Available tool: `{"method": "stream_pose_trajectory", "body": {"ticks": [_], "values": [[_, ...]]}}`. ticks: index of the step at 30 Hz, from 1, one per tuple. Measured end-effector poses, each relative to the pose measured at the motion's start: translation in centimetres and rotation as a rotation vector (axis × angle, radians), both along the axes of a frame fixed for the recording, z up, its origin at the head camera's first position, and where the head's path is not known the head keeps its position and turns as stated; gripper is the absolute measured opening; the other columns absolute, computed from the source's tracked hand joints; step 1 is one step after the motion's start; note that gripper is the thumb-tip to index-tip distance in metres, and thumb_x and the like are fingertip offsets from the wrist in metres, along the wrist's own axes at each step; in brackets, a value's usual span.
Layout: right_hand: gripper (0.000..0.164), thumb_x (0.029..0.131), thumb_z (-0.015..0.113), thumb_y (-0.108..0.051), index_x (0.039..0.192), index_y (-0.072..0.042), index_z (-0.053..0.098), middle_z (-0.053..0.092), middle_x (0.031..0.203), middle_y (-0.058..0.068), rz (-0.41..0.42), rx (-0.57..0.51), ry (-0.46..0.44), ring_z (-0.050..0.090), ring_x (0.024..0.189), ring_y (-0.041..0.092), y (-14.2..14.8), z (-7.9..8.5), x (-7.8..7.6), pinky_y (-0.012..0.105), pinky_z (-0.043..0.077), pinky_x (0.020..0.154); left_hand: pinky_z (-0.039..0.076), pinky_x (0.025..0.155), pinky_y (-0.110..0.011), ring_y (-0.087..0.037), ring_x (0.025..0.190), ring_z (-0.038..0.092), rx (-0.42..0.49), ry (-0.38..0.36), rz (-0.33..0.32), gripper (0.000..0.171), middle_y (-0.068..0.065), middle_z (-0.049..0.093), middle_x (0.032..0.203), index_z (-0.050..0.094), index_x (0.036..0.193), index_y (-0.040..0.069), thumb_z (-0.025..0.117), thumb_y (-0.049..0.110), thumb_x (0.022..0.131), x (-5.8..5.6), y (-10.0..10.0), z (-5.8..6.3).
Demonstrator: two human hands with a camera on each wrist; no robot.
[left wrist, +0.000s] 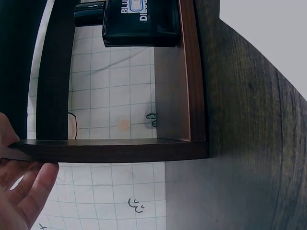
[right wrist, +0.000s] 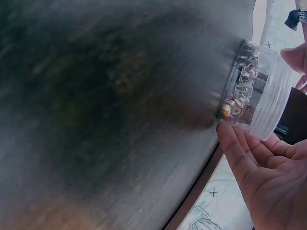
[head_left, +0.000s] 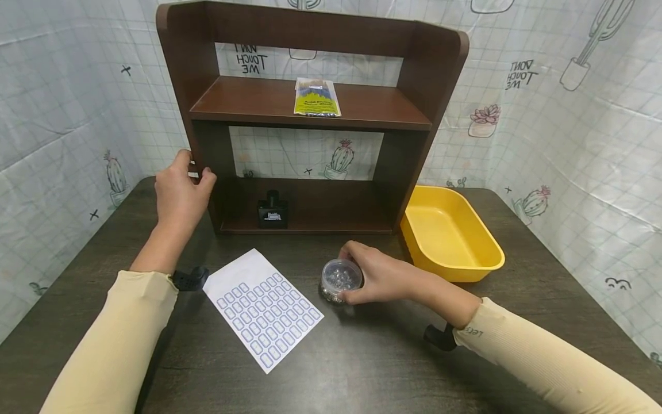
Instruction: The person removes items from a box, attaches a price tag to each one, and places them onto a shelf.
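One clear round jar [head_left: 339,280] sits at 6 o'clock from the centre of your head view, held by your right hand [head_left: 380,273]; thumb and fingers part only to the jar's width and curve about its sides. One transparent lid [right wrist: 274,96] covers it; clear, shiny pieces [right wrist: 245,79] and one orange bit [right wrist: 226,111] lie within. Whether its base touches the table [head_left: 362,362] you cannot tell. At 9 o'clock, your left hand [head_left: 181,190] grips the left side panel [left wrist: 110,151] of one dark brown shelf unit [head_left: 372,106], its thumb inside and fingers outside.

The unit bears two things on two levels. Above, at 12 o'clock, lies one yellow-and-clear packet [head_left: 316,99], its print too small for you to read surely. Below, at 9 o'clock, stands one upright black bottle [head_left: 272,211] lettered "BLUE" over a word partly covered by one blue-framed sticker [left wrist: 137,5]. At 7 o'clock, one white sheet [head_left: 264,310] carries rows of similar stickers. At 3 o'clock, one yellow basin [head_left: 447,230] stands just beside the unit. The gridded backdrop [head_left: 564,144] shows "DONT TOUCH" twice, mirrored, at 11 and 2 o'clock.
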State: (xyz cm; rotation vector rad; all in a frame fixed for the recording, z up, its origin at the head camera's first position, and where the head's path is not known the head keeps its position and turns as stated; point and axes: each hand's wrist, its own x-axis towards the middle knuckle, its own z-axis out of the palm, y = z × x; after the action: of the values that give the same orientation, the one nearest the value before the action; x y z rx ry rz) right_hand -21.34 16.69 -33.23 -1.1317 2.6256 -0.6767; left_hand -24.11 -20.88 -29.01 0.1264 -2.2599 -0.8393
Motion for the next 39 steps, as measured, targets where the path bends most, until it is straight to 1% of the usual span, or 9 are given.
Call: {"method": "stream_pose_trajectory", "body": {"ticks": [7, 12, 15, 19, 21, 24, 29, 34, 39], "values": [[0.068, 0.08, 0.085, -0.042, 0.131, -0.01, 0.053, 0.065, 0.115, 0.003, -0.04, 0.0, -0.055, 0.062, 0.1, 0.013, 0.2, 0.0, 0.3, 0.027, 0.058, 0.091, 0.057, 0.074, -0.055, -0.043, 0.094, 0.076, 0.021, -0.015, -0.008, 0.029, -0.028, 0.074, 0.113, 0.061, 0.119, -0.001, 0.052, 0.02, 0.102, 0.1, 0.0, 0.0], [0.07, 0.08, 0.086, -0.042, 0.132, -0.011, 0.052, 0.065, 0.118, 0.004, -0.063, -0.009, -0.091, 0.062, 0.102, 0.014, 0.4, -0.3, 0.3, 0.029, 0.059, 0.094, 0.057, 0.079, -0.056, -0.043, 0.101, 0.073, 0.025, -0.091, -0.044, 0.035, -0.029, 0.072, 0.118, 0.061, 0.127, -0.002, 0.054, 0.025, 0.106, 0.7, -0.3, 0.2], [0.069, 0.08, 0.087, -0.041, 0.132, -0.011, 0.053, 0.066, 0.117, 0.003, -0.063, -0.023, -0.101, 0.062, 0.102, 0.014, 0.4, -0.4, 0.4, 0.028, 0.058, 0.093, 0.055, 0.071, -0.053, -0.043, 0.091, 0.07, -0.026, -0.22, -0.045, 0.038, -0.028, 0.072, 0.107, 0.062, 0.119, -0.006, 0.055, 0.029, 0.106, 1.4, -0.7, 0.2], [0.069, 0.08, 0.087, -0.041, 0.132, -0.011, 0.052, 0.066, 0.118, 0.003, -0.063, -0.036, -0.104, 0.063, 0.102, 0.014, 0.4, -0.4, 0.4, 0.027, 0.059, 0.093, 0.043, 0.051, -0.038, -0.028, 0.061, 0.057, -0.206, -0.56, -0.072, 0.041, -0.011, 0.058, 0.068, 0.06, 0.081, 0.001, 0.056, 0.034, 0.104, 2.4, -0.8, 0.3], [0.07, 0.08, 0.087, -0.041, 0.132, -0.011, 0.052, 0.065, 0.118, 0.003, -0.069, -0.038, -0.108, 0.063, 0.102, 0.014, 0.4, -0.4, 0.4, 0.029, 0.059, 0.094, 0.037, 0.049, -0.032, -0.02, 0.056, 0.049, -0.297, -0.726, -0.148, 0.043, -0.002, 0.048, 0.06, 0.056, 0.071, 0.006, 0.059, 0.035, 0.103, 2.8, -0.4, 0.1], [0.07, 0.08, 0.088, -0.041, 0.133, -0.011, 0.052, 0.065, 0.119, 0.003, -0.076, -0.036, -0.113, 0.062, 0.103, 0.015, 0.4, -0.4, 0.5, 0.03, 0.059, 0.095, 0.041, 0.054, -0.03, -0.019, 0.063, 0.053, -0.365, -0.893, -0.293, 0.04, -0.003, 0.056, 0.067, 0.065, 0.079, 0.002, 0.066, 0.037, 0.099, 3.3, 0.4, -0.7], [0.071, 0.081, 0.087, -0.041, 0.134, -0.01, 0.051, 0.065, 0.12, 0.004, -0.078, -0.037, -0.117, 0.062, 0.104, 0.015, 0.4, -0.4, 0.6, 0.031, 0.058, 0.096, 0.046, 0.063, -0.03, -0.021, 0.076, 0.058, -0.431, -0.978, -0.42, 0.048, -0.009, 0.066, 0.083, 0.068, 0.098, -0.002, 0.081, 0.043, 0.088, 4.7, 2.0, -2.2], [0.071, 0.081, 0.087, -0.042, 0.134, -0.01, 0.051, 0.065, 0.12, 0.004, -0.083, -0.034, -0.119, 0.062, 0.104, 0.015, 0.5, -0.5, 0.7, 0.031, 0.059, 0.096, 0.046, 0.065, -0.032, -0.024, 0.079, 0.057, -0.454, -0.995, -0.435, 0.052, -0.011, 0.064, 0.088, 0.064, 0.102, -0.001, 0.087, 0.041, 0.082, 5.6, 2.4, -3.2], [0.07, 0.081, 0.087, -0.041, 0.133, -0.01, 0.052, 0.065, 0.12, 0.004, -0.083, -0.041, -0.109, 0.062, 0.103, 0.015, 0.6, -0.6, 0.7, 0.03, 0.058, 0.095, 0.047, 0.067, -0.033, -0.024, 0.08, 0.057, -0.443, -1.006, -0.432, 0.051, -0.011, 0.065, 0.088, 0.064, 0.102, -0.002, 0.087, 0.04, 0.083, 5.6, 1.9, -3.6]]}}
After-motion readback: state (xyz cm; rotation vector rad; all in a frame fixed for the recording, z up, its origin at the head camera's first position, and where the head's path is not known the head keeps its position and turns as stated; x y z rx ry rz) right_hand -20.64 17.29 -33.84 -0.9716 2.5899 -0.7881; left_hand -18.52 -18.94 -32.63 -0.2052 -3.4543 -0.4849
